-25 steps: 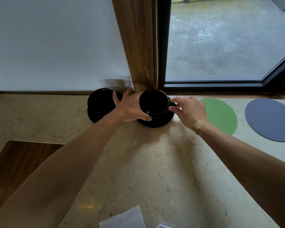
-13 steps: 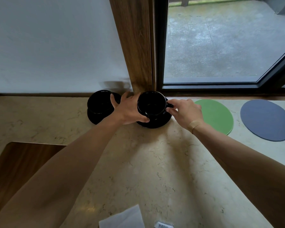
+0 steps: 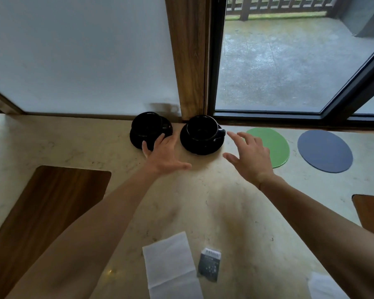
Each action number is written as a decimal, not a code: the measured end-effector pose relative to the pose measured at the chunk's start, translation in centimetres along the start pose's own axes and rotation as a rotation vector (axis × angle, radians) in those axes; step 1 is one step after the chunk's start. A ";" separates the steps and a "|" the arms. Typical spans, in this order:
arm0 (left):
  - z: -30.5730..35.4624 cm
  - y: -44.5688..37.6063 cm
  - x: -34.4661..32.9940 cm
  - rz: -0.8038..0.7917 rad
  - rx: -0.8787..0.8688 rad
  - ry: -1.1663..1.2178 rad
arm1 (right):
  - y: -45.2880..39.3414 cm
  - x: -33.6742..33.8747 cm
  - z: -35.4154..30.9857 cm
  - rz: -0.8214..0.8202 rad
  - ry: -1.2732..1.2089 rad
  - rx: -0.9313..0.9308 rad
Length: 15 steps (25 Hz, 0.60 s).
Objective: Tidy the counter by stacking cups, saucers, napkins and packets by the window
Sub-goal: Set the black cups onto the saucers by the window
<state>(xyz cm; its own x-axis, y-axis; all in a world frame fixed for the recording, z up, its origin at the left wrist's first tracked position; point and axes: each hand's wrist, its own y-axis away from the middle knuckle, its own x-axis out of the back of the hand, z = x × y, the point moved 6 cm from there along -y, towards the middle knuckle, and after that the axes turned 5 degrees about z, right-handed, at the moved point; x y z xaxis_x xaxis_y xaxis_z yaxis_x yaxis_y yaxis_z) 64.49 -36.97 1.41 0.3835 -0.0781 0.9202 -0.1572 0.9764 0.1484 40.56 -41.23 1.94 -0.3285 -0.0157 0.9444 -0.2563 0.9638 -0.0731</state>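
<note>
Two black cups stand on black saucers at the back of the pale stone counter (image 3: 203,201), against the wooden window post. The left cup (image 3: 147,124) sits on its saucer (image 3: 138,141); the right cup (image 3: 202,127) sits on its saucer (image 3: 200,146), handle pointing right. My left hand (image 3: 164,153) hovers with spread fingers just in front of the left saucer, holding nothing. My right hand (image 3: 249,155) is spread to the right of the right saucer, apart from it. A white napkin (image 3: 171,262) and a dark packet (image 3: 209,264) lie near me.
A green round mat (image 3: 272,145) and a blue round mat (image 3: 325,151) lie at the right by the window. Wooden insets sit at the left (image 3: 41,212) and far right (image 3: 371,212). Another pale napkin (image 3: 324,285) shows at the bottom right.
Both hands have let go of the right cup and saucer and pulled back toward me with fingers spread. The cup now stands free on its saucer by the post.
</note>
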 end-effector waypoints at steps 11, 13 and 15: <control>-1.4 17.9 -2.5 -0.001 -0.036 0.026 | 16.8 1.9 -1.0 -0.082 0.005 -0.012; -1.4 20.6 -3.6 -0.037 -0.041 0.045 | 20.1 1.5 -1.4 -0.112 -0.013 -0.032; -1.1 22.8 -4.6 -0.067 -0.052 0.079 | 23.3 0.7 -1.7 -0.138 -0.030 -0.053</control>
<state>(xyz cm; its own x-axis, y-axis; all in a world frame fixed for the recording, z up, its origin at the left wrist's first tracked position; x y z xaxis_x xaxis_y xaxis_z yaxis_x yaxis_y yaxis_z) 60.09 -14.10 0.16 0.4626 -0.1299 0.8770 -0.0819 0.9787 0.1881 35.91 -18.32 1.49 -0.3212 -0.1559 0.9341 -0.2527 0.9647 0.0742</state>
